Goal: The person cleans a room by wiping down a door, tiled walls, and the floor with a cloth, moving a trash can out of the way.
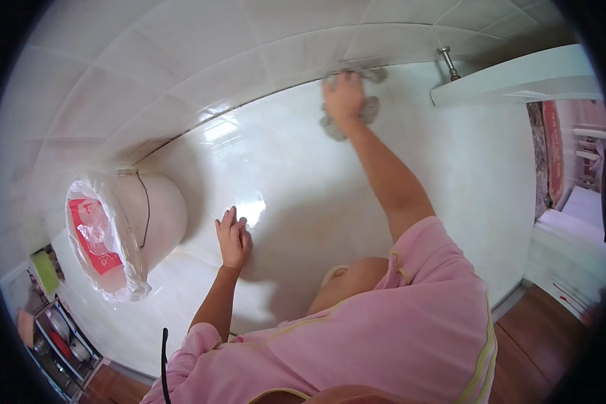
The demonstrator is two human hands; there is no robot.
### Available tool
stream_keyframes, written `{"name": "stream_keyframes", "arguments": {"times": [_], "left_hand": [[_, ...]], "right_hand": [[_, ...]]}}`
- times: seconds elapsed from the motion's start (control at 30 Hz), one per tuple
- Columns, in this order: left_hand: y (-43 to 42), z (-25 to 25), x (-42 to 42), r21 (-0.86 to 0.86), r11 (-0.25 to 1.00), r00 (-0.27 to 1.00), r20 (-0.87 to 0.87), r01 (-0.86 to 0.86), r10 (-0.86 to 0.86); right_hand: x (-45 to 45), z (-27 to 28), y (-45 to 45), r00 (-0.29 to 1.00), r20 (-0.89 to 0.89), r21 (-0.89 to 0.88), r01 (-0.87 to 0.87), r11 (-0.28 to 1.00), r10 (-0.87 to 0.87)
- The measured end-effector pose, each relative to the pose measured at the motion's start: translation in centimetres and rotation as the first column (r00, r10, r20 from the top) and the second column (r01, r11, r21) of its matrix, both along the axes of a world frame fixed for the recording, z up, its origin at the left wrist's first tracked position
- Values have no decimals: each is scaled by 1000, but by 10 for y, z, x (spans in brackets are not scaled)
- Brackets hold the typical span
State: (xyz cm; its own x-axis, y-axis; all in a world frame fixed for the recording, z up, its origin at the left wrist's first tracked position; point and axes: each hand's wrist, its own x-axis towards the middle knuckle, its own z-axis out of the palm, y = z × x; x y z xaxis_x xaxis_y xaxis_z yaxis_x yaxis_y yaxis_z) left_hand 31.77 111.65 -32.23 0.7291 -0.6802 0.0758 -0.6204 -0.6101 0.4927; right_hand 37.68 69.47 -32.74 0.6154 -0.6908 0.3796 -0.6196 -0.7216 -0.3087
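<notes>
A grey cleaning rag (pixel 372 108) lies bunched on the glossy white tiled floor (pixel 283 141), close against the base of the wall. My right hand (pixel 344 99) presses down on it with the arm stretched far forward, and its fingers are partly lost in the folds. Nearer my body, my left hand (pixel 232 239) is held low over the floor, empty, with fingers apart. Whether it touches the tiles I cannot tell. Left of it is a white bucket (pixel 165 209) with a wire handle, lined with a clear plastic bag and holding something red.
A tiled wall (pixel 202 60) runs along the far side. At the upper right, a metal pipe fitting (pixel 448 62) stands beside a white panel (pixel 518 84). A rack with pots (pixel 64 330) is at the lower left. Brown wooden flooring (pixel 535 343) borders the tiles at lower right.
</notes>
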Motion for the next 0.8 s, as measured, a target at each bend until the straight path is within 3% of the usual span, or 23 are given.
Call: {"name": "stream_keyframes", "arguments": {"times": [0.07, 0.13, 0.17, 0.23, 0.37, 0.43, 0.47, 0.5, 0.53, 0.57, 0.6, 0.67, 0.7, 0.8], "left_hand": [[-3, 2, -2, 4, 1000, 1000, 4, -8, 8], [-5, 0, 2, 7, 1000, 999, 38, -19, 19], [-3, -9, 1, 13, 1000, 998, 60, -28, 27], [-4, -13, 2, 23, 999, 997, 67, -29, 28], [-5, -6, -1, 26, 999, 996, 83, -35, 33], [-7, -1, 0, 19, 1000, 998, 66, -21, 19], [-5, 4, -3, -22, 1000, 1000, 20, -19, 19], [-7, 11, -2, -68, 997, 999, -22, -28, 26], [-10, 15, 1, -121, 992, 998, -55, -47, 40], [-10, 19, 1, -77, 997, 1000, -14, -28, 27], [-8, 16, 1, -81, 996, 1000, -17, -27, 26], [-9, 10, 0, -96, 995, 1000, -26, -20, 18], [-10, 2, -1, -57, 998, 999, 41, -5, 8], [-12, -6, -4, -32, 999, 993, 109, -36, 39]], "right_hand": [[15, 2, 42, 988, -80, 58, -125, 990, 130], [28, 2, 78, 962, -16, 90, -269, 959, 271], [29, 25, 93, 915, -46, 228, -382, 896, 401], [47, 0, 120, 840, 37, 243, -533, 810, 542], [41, 39, 103, 730, 267, 462, -670, 581, 629], [39, 33, 61, 884, 350, 849, -439, 294, 311], [21, 53, 38, 949, 263, 850, -313, 424, 174], [-5, 62, 7, 913, 381, 746, -396, 536, 144], [-34, 58, -37, 908, 396, 736, -404, 544, 138], [-71, 56, -83, 824, 567, 816, -562, 136, -4], [-108, 100, -89, 807, 588, 806, -582, 106, -44], [-161, 118, -116, 890, 456, 855, -445, 266, 20], [-185, 81, -140, 947, 312, 842, -315, 438, 80], [-210, 26, -119, 995, -100, 493, 40, 869, 11]]}}
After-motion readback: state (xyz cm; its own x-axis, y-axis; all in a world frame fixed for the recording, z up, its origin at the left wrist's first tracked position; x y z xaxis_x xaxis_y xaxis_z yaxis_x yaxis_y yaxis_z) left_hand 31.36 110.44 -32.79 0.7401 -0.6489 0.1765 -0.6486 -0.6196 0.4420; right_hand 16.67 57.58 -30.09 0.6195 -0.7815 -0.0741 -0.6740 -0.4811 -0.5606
